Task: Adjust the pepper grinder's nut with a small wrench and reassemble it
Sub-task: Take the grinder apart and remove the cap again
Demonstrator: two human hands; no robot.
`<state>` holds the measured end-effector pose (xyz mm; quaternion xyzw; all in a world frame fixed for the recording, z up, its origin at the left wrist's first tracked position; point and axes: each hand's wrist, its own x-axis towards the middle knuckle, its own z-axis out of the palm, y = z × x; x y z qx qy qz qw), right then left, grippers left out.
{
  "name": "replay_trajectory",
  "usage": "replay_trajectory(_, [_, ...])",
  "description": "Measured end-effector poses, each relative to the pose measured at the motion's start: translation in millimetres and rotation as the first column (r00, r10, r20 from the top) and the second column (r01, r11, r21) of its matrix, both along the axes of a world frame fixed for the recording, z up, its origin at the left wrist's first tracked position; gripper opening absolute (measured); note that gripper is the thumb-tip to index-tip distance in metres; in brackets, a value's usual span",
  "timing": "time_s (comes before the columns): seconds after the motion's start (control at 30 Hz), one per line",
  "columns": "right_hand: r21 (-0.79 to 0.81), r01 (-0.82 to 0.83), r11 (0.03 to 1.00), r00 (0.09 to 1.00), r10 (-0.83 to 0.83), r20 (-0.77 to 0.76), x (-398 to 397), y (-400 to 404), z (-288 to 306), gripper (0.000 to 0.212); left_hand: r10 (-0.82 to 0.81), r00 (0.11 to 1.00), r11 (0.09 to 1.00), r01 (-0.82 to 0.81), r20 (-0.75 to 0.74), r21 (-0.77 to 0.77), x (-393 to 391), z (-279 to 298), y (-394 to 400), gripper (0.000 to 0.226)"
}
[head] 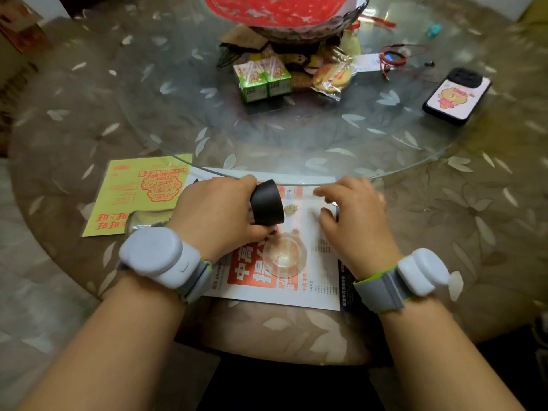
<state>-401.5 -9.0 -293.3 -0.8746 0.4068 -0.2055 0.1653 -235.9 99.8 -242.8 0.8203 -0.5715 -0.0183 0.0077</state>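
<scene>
My left hand [218, 215] grips the black grinder head [266, 204], a tapered black cylinder, tilted just above a printed leaflet [314, 262]. A clear round glass part [284, 256] lies on the leaflet right below it. A clear glass jar body [142, 219] lies behind my left wrist, partly hidden. My right hand [353, 215] hovers over the leaflet's right edge with fingers bent downward; it is blurred, and a small dark object [335, 203] peeks out beneath the fingers. No wrench is plainly visible.
A yellow printed sheet [139, 191] lies at the left. The glass turntable's edge [296, 180] runs just beyond my hands; on it stand green drink cartons [262, 80], a snack packet [332, 77], a basket [296, 25] and a phone [456, 96].
</scene>
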Motion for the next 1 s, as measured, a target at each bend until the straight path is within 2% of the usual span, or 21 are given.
replay_trajectory(0.1, [-0.016, 0.076, 0.997, 0.995, -0.077, -0.060, -13.5, -0.9, 2.9, 0.027, 0.002, 1.000, 0.999, -0.002, 0.004, -0.046, -3.9, 9.6, 8.0, 0.044])
replay_trajectory(0.27, [-0.115, 0.209, 0.971, 0.924, -0.234, -0.303, -26.9, -7.3, 2.6, 0.027, -0.001, 1.000, 0.997, 0.002, 0.008, -0.083, -9.6, 19.7, 17.7, 0.043])
replay_trajectory(0.5, [-0.060, 0.217, 0.974, 0.901, -0.224, -0.371, -21.6, -12.3, 9.9, 0.032, -0.026, 1.000, 0.994, 0.026, -0.001, -0.110, -18.9, 20.8, 23.7, 0.045])
replay_trajectory(0.7, [0.129, 0.256, 0.958, 0.889, -0.181, -0.420, -21.1, -21.8, 20.9, 0.031, -0.038, 0.994, 0.980, 0.017, -0.102, -0.196, -18.9, 16.9, 29.1, 0.046])
replay_trajectory(0.87, [0.171, 0.253, 0.952, 0.917, -0.180, -0.357, -28.0, -15.7, 21.6, 0.024, -0.154, 0.924, 0.926, 0.011, -0.351, -0.377, -12.3, 16.8, 36.3, 0.048])
replay_trajectory(0.93, [0.204, 0.196, 0.959, 0.965, -0.153, -0.211, -31.2, -14.1, 25.9, 0.020, -0.230, 0.874, 0.882, 0.001, -0.427, -0.472, -11.8, 18.7, 37.8, 0.053])
replay_trajectory(1.0, [0.300, 0.054, 0.952, 0.998, -0.060, 0.012, -29.9, -11.8, 32.7, 0.021, -0.289, 0.817, 0.844, -0.029, -0.500, -0.536, -11.5, 19.9, 39.8, 0.056])
